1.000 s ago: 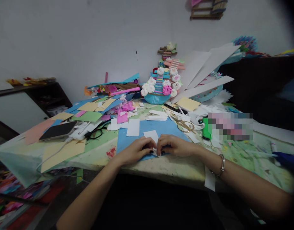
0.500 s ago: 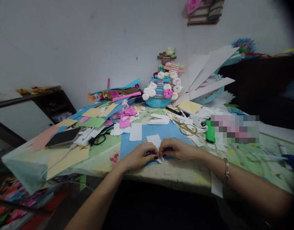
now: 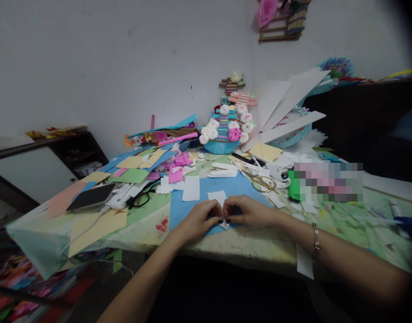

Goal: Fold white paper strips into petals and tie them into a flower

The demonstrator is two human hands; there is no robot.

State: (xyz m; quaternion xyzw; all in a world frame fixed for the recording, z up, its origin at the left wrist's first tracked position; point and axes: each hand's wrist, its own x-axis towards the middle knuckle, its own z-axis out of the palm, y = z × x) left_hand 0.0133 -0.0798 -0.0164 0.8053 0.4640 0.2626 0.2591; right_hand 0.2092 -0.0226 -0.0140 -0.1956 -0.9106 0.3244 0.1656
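Our left hand (image 3: 198, 219) and right hand (image 3: 249, 211) pinch a white paper piece (image 3: 217, 196), fingertips together, its middle hidden; nine-o'clock cabinet (image 3: 31, 168), contents dim.

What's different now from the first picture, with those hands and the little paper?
The near end of the white paper now shows a pointed, folded-looking tip below the fingertips. The left hand and right hand haven't let go of it. The whole view shifted because the camera moved. The blue sheet, phone and scissors stayed put.
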